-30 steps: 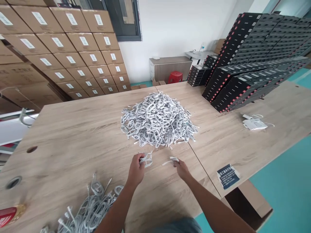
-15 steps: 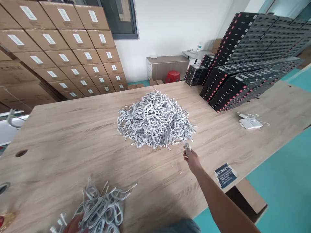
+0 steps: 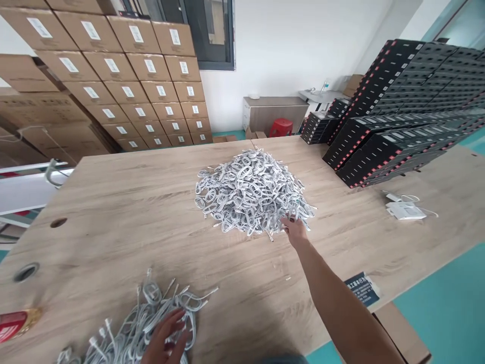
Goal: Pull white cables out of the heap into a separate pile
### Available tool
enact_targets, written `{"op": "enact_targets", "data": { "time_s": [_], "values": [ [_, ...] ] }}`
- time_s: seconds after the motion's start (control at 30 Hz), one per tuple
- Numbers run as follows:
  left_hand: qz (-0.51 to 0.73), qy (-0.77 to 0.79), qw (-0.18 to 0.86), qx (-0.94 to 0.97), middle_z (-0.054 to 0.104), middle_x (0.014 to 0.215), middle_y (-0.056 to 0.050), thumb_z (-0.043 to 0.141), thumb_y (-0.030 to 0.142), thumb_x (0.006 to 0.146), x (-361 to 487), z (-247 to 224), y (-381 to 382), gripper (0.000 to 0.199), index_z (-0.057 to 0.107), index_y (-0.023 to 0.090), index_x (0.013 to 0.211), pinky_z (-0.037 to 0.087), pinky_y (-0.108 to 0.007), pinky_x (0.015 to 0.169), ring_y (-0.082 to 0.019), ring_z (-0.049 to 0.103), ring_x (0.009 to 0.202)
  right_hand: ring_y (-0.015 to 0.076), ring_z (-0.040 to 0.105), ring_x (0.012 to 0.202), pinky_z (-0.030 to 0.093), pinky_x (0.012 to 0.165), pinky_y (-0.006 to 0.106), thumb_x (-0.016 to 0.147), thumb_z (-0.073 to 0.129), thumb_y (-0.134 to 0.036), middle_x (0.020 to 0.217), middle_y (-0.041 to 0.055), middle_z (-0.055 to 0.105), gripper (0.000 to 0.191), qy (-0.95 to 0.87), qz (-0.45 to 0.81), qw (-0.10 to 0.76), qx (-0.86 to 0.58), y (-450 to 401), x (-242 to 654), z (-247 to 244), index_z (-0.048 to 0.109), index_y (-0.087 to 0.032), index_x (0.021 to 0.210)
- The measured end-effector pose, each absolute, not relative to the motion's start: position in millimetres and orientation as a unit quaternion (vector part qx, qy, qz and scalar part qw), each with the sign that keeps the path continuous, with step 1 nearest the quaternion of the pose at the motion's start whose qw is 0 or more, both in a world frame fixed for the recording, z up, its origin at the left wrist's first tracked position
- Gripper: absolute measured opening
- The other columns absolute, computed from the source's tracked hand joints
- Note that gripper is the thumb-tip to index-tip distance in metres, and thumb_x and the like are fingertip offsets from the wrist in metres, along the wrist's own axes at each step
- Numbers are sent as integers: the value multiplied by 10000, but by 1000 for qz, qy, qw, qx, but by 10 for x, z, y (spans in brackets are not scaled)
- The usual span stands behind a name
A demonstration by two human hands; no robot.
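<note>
A big heap of coiled white cables (image 3: 252, 193) lies in the middle of the wooden table (image 3: 113, 202). My right hand (image 3: 293, 230) reaches into the heap's near right edge, fingers among the coils; whether it grips one I cannot tell. A looser bunch of uncoiled white cables (image 3: 151, 318) lies at the table's near left. My left hand (image 3: 166, 338) rests flat on that bunch with its fingers spread.
Stacks of black boxes with red edges (image 3: 397, 126) fill the table's right side. A small white item with a cord (image 3: 405, 210) lies near them. Brown cartons (image 3: 113, 76) are stacked at the back left. A red object (image 3: 15, 323) sits at the near left edge.
My left hand carried a cable down to the near left bunch and now lies open on it. My right hand moved from the table's middle up to the heap.
</note>
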State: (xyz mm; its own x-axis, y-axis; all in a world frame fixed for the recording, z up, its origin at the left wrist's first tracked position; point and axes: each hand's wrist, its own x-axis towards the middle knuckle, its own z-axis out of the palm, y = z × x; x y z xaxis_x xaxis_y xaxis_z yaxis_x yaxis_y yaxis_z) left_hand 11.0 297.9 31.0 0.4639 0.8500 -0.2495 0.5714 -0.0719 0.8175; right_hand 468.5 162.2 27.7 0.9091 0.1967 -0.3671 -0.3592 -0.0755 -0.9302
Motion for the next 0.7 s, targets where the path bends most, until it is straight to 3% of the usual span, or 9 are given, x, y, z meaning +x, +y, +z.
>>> {"op": "enact_targets", "data": {
  "time_s": [0.07,0.17,0.23,0.37,0.43,0.53,0.6,0.7],
  "values": [
    [113,497,538,672,734,1161,-80,775,647,638,285,292,2886,579,747,256,1065,612,-354,726,-295,718,976,124,497,636,400,523,262,491,798,-413,755,-39,556,474,49,211,721,-658,1453,4609,376,553,-230,853],
    [35,464,655,595,764,1032,-103,787,681,601,692,366,2711,619,758,217,1009,556,-323,614,-284,720,880,116,502,635,452,539,264,472,838,-433,788,-32,570,501,45,217,761,-610,1231,4464,510,550,-237,833],
    [-21,433,723,538,758,1034,-123,798,684,589,999,470,2590,615,761,197,964,487,-281,540,-267,717,833,123,535,662,489,574,267,480,855,-405,808,-24,586,499,54,219,772,-594,1128,4361,556,561,-238,847],
    [-57,415,782,461,740,1075,-142,817,679,602,1478,659,2427,633,744,170,971,463,-252,575,-228,706,861,132,583,737,520,671,263,538,843,-362,841,-27,605,450,64,201,780,-589,1057,4040,548,561,-239,867],
    [-40,418,822,384,713,1178,-151,835,690,572,1630,691,2382,724,703,190,1079,531,-298,684,-258,696,995,156,600,750,526,701,291,632,795,-378,832,-11,624,364,20,219,743,-633,1089,3726,527,575,-232,883],
    [31,395,877,271,687,1248,-90,858,613,601,1778,651,2342,708,606,275,1171,561,-383,862,-265,669,1111,221,644,821,545,788,373,791,641,-329,892,43,682,219,-143,291,602,-729,1204,3065,514,616,-226,982],
    [100,415,858,287,721,1065,-43,842,511,649,1802,591,2367,556,588,263,1076,559,-345,821,-223,696,979,266,641,1035,520,955,431,784,586,-226,1119,87,688,384,-285,325,524,-734,1292,2650,514,605,-231,1168],
    [161,498,753,398,663,781,-9,785,424,611,1621,510,2562,426,558,218,908,532,-306,714,-201,666,774,276,493,1322,385,1158,453,730,610,-172,1429,114,542,739,-405,355,464,-703,1365,2400,493,429,-222,1445]
  ]
}}
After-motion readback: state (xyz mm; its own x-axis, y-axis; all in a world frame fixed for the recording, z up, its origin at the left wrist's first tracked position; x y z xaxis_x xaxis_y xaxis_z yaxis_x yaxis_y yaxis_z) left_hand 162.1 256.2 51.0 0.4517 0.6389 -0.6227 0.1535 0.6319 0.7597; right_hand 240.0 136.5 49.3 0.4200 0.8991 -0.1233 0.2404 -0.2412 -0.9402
